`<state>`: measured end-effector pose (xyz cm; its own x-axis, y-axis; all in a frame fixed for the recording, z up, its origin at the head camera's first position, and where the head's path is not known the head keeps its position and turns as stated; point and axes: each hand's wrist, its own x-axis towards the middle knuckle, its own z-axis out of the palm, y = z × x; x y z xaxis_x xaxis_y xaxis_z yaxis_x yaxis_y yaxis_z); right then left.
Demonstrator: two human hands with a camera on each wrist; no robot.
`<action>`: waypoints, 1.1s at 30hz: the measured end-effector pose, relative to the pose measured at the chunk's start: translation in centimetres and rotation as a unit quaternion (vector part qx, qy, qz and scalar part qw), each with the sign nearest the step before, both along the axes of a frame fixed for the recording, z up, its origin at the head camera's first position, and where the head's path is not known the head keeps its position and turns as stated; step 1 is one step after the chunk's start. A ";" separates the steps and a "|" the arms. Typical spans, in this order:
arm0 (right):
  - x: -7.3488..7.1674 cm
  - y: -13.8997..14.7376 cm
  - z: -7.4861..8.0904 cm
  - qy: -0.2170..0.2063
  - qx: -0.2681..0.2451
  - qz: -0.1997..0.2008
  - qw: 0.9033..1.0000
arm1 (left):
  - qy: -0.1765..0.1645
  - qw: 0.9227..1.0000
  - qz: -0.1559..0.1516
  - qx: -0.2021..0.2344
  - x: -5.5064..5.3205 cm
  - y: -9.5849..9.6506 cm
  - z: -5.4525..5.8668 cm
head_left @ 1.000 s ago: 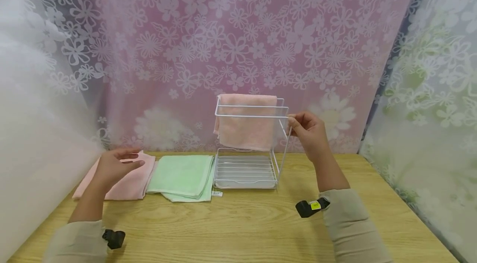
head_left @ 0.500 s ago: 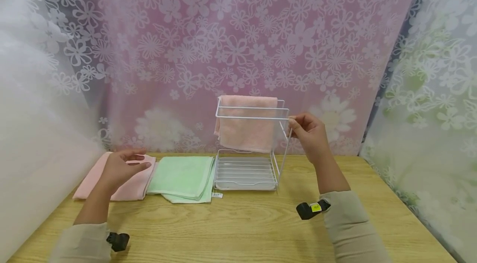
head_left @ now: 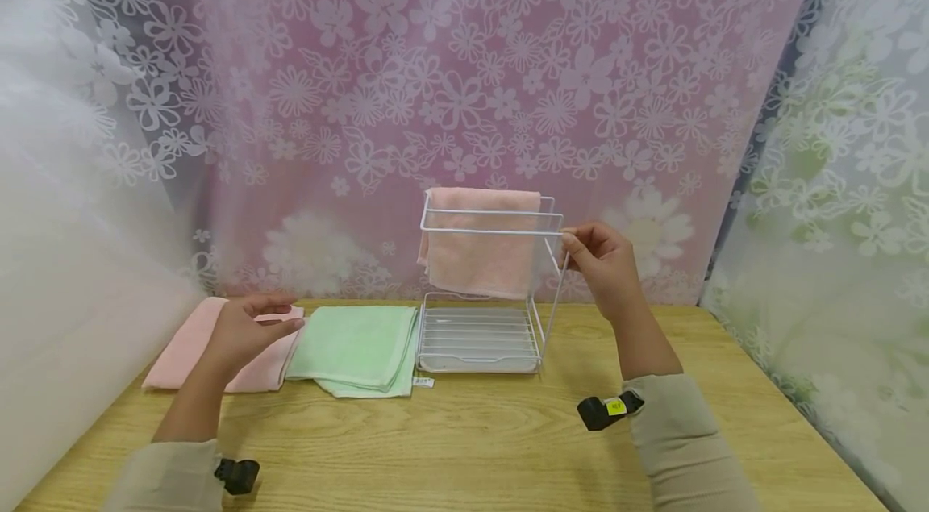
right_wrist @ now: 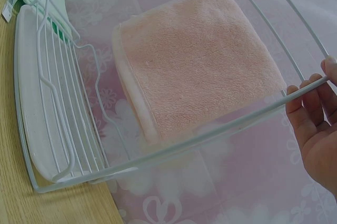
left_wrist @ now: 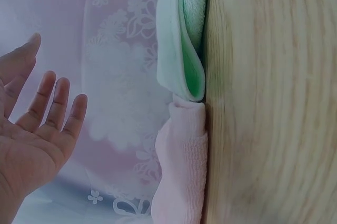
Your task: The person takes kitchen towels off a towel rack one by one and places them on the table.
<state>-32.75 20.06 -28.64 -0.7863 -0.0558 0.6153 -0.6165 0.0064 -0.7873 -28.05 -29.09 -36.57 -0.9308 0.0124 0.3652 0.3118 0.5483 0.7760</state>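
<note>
Right hand point(head_left: 604, 266) pinches white rack point(right_wrist: 210, 130) at upper corner, likely for steadiness; pink towel point(head_left: 482, 258) draped over it. Left hand point(head_left: 247, 335), fingers spread loosely, hovers above folded pink cloth point(head_left: 181, 343) beside green towel point(head_left: 356, 343).

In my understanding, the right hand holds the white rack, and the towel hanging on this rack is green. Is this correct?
The colour is wrong: the towel hanging on the white rack is pink, as the head view shows. The green towel lies on the table beside the rack. The right hand does hold the rack.
</note>
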 end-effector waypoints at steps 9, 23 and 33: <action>-0.1 0.0 -0.1 0.005 -0.004 0.010 1.000 | -0.004 1.000 -0.002 0.014 0.4 0.7 0.2; -0.2 0.0 -0.5 -0.007 0.001 -0.007 1.000 | -0.004 0.999 -0.025 0.039 0.3 2.4 0.0; -0.1 0.0 -0.1 -0.001 -0.001 -0.006 1.000 | -0.003 0.998 -0.035 0.048 0.2 4.0 0.8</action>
